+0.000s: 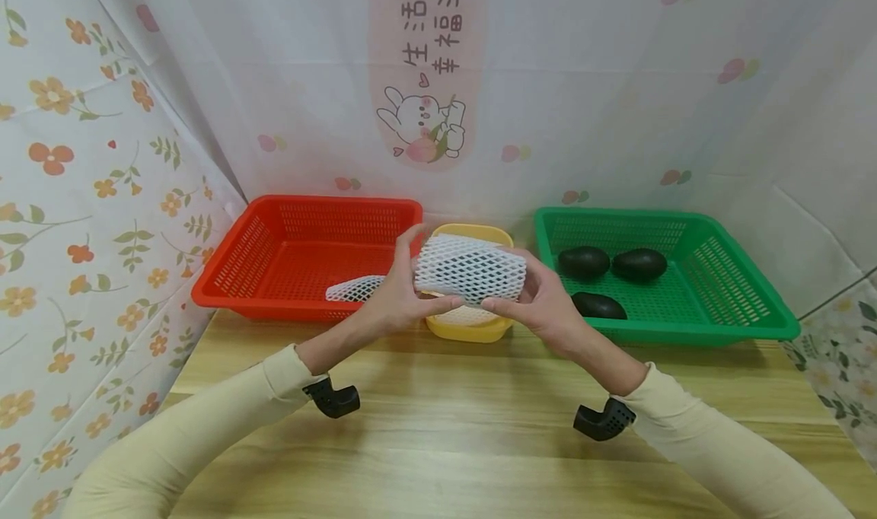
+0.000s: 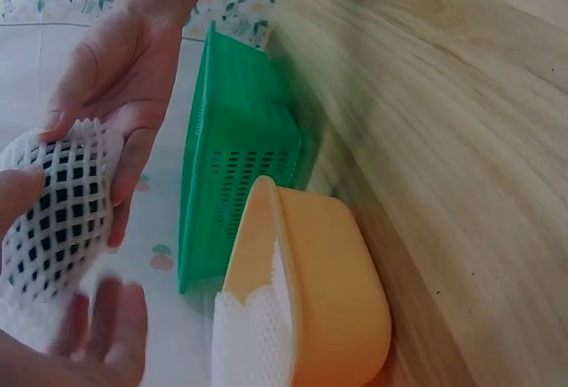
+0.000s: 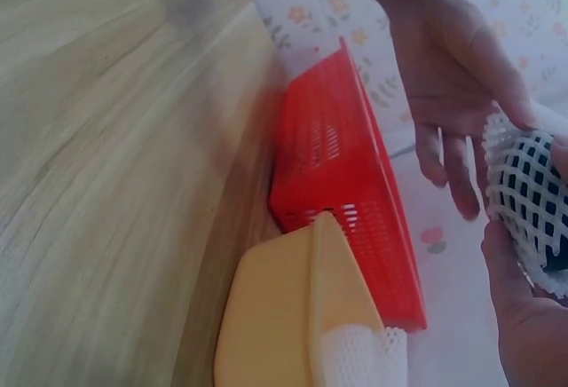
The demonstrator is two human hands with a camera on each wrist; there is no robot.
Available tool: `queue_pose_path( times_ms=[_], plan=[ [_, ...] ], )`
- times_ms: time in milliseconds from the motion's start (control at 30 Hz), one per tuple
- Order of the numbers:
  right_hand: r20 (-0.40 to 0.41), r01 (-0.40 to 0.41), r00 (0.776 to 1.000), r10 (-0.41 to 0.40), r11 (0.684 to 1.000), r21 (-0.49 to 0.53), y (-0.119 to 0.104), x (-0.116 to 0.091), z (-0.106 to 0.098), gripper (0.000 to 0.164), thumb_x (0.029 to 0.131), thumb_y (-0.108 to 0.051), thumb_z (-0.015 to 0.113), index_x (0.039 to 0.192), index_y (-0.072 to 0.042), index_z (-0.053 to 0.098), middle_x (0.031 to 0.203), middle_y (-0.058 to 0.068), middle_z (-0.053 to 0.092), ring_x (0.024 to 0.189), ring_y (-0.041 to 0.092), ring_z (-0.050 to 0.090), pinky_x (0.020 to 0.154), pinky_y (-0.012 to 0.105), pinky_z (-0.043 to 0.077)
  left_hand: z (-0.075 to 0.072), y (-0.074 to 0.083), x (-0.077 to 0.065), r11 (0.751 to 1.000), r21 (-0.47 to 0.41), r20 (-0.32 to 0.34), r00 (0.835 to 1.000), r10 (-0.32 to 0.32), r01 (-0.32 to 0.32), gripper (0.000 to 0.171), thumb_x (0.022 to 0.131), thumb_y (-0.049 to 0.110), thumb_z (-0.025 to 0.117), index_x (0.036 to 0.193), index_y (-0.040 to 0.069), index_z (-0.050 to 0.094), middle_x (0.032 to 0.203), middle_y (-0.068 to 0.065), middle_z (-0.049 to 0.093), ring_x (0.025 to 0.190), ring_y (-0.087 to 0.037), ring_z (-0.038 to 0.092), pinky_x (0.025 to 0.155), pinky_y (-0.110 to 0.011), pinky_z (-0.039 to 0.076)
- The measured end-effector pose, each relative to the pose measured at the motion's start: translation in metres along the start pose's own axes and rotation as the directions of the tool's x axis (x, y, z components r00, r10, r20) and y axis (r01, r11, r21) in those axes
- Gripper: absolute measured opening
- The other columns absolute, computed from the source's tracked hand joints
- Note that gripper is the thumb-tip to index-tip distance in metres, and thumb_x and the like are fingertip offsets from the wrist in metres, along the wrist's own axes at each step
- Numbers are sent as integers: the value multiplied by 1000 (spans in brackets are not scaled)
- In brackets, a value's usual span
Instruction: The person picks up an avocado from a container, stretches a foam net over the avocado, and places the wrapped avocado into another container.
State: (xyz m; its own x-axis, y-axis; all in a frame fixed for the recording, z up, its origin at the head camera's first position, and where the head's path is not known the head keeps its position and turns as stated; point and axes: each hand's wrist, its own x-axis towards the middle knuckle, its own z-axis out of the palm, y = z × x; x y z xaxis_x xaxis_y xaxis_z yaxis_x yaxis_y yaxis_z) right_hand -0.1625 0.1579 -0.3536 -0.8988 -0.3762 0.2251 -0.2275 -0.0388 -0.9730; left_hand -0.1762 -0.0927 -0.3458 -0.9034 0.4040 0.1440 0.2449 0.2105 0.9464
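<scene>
An avocado in a white foam net sleeve is held up above the yellow basket, its dark skin showing through the mesh. My left hand holds the left end, thumb at the front. At the right end, my right hand grips the sleeve between thumb and fingers. The left wrist view shows the netted avocado close up, with blurred left fingers beneath. The right wrist view shows part of the same netted avocado at its edge. White foam nets lie in the yellow basket.
At the left stands a red basket with a netted piece inside. A green basket at the right holds bare avocados. All stand on a wooden table before a printed cloth.
</scene>
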Motion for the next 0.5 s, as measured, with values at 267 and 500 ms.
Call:
queue_pose_path(
  times_ms=[267,500],
  plan=[
    [13,24,1000,-24,1000,7,3,1,0,70,87,7,76,148,-2,42,142,16,46,123,31,52,98,36,50,-4,4,1,990,96,25,994,103,-105,110,79,23,86,159,31,10,150,-5,34,133,-25,40,104,-49,44],
    [51,52,997,-53,998,19,3,2,5,72,85,8,77,147,-3,44,141,16,44,120,33,51,95,38,51,-4,6,0,991,-10,138,982,130,-130,92,81,11,83,155,21,29,141,-5,43,120,-26,51,92,-39,54]
  ],
)
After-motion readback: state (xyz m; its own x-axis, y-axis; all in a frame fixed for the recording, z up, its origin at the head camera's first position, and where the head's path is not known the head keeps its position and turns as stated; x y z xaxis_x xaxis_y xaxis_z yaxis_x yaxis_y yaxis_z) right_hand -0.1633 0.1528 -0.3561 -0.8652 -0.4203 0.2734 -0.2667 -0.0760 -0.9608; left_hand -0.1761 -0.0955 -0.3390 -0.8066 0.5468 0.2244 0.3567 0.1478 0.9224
